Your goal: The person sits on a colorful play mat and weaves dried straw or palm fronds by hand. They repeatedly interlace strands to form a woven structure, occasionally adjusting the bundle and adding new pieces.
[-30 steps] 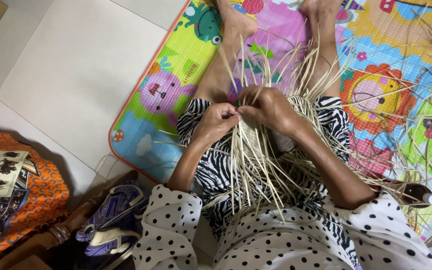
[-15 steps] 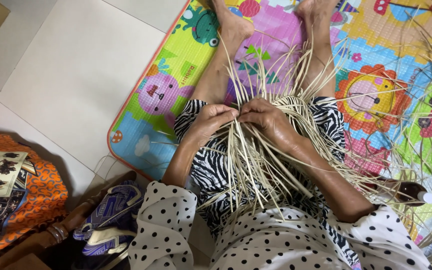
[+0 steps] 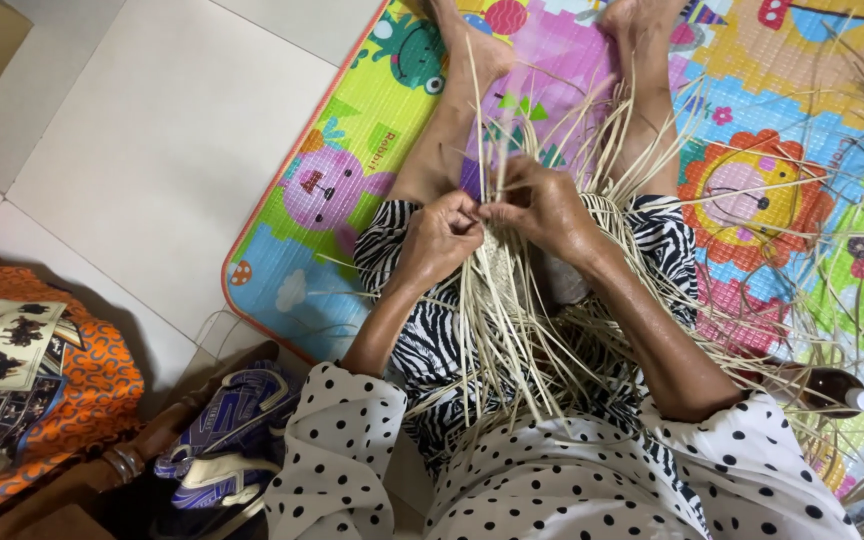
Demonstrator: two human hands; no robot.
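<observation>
A bundle of pale straw strips (image 3: 497, 330) is held over the lap, above a zebra-striped skirt (image 3: 422, 340). The strips are thin, flat and cream-coloured; near the hands they are gathered tightly into a small woven patch (image 3: 500, 262), and from there they fan out loose — some downward toward the polka-dot blouse (image 3: 552, 480), others upward and to the right across the mat.

The left hand (image 3: 442, 240) is closed, its fingertips pinched on strips at the upper edge of the woven patch. The right hand (image 3: 542, 205) is curled shut as well, with a few upright strips gripped between thumb and fingers. The two hands are touching at the fingertips.

The work is done on a brightly coloured play mat (image 3: 352, 180) printed with cartoon animals; the bare legs are stretched out across it. The mat's red-trimmed edge is seen running diagonally to the left of the hands, and beyond it a wide stretch of pale floor tiles (image 3: 152, 140) is left open. More loose strips are scattered over the mat's right side — little free room is left there. An orange patterned cloth (image 3: 42, 390) and a blue-and-white shoe (image 3: 237, 425) are seen at the lower left, well apart from the hands.
</observation>
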